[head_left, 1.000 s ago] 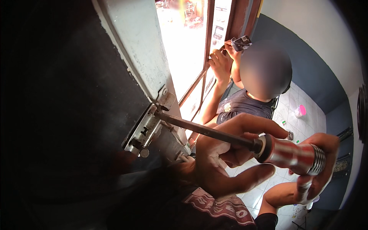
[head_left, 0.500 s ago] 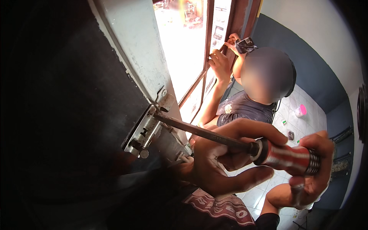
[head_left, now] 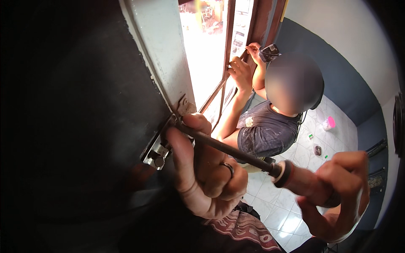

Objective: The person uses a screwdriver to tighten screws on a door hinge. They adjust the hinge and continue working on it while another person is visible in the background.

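Observation:
A long screwdriver [head_left: 236, 152] with a dark steel shaft and a red handle runs from lower right up to a metal latch [head_left: 159, 148] on the edge of a dark door [head_left: 76, 118]. My right hand [head_left: 337, 194] is closed around the handle. My left hand [head_left: 202, 173], wearing a ring, cups the shaft near the tip, thumb and finger pinching it against the latch. The tip is hidden behind my fingers.
Another person in a dark grey shirt [head_left: 265, 130] crouches beyond the door, both hands raised on a brown window frame [head_left: 230, 63]. White tiled floor [head_left: 303, 152] lies below with a pink and white container [head_left: 328, 123] and small scattered items. A blue-grey wall [head_left: 337, 84] stands at right.
My left hand slid up the shaft to the latch and now grips near the tip. My right hand and the handle dropped lower and rightward. The other person stayed at the window.

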Demonstrator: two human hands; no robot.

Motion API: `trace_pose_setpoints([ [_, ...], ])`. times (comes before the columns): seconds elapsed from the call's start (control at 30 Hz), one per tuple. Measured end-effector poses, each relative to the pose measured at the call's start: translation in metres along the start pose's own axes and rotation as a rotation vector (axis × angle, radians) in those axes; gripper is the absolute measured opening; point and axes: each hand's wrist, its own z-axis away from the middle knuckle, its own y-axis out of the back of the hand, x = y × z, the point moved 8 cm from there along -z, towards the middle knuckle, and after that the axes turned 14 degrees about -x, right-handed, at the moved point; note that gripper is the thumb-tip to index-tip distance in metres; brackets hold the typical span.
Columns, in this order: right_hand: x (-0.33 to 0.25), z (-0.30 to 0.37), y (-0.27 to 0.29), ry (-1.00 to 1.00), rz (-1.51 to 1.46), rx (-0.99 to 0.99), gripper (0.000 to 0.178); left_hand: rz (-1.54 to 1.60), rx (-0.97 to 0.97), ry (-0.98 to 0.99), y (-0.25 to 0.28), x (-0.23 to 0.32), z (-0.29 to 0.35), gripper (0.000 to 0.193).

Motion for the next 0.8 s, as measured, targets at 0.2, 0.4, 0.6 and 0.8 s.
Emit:
trace_pose_setpoints([
  [0.2, -0.011, 0.005, 0.009, -0.165, 0.23, 0.006, 0.048, 0.16, -0.064, 0.094, 0.001, 0.006, -0.004, 0.045],
  [0.4, -0.014, -0.006, 0.007, -0.038, 0.093, -0.055, 0.036, 0.256, -0.056, 0.105, -0.007, 0.007, -0.006, 0.041],
  [0.6, -0.021, -0.005, -0.006, -0.087, 0.225, 0.086, 0.05, 0.201, -0.064, 0.052, -0.004, 0.021, 0.005, 0.041],
  [0.8, -0.022, -0.006, 0.006, -0.094, 0.266, -0.105, 0.04, 0.201, -0.124, 0.099, -0.001, 0.013, -0.005, 0.043],
])
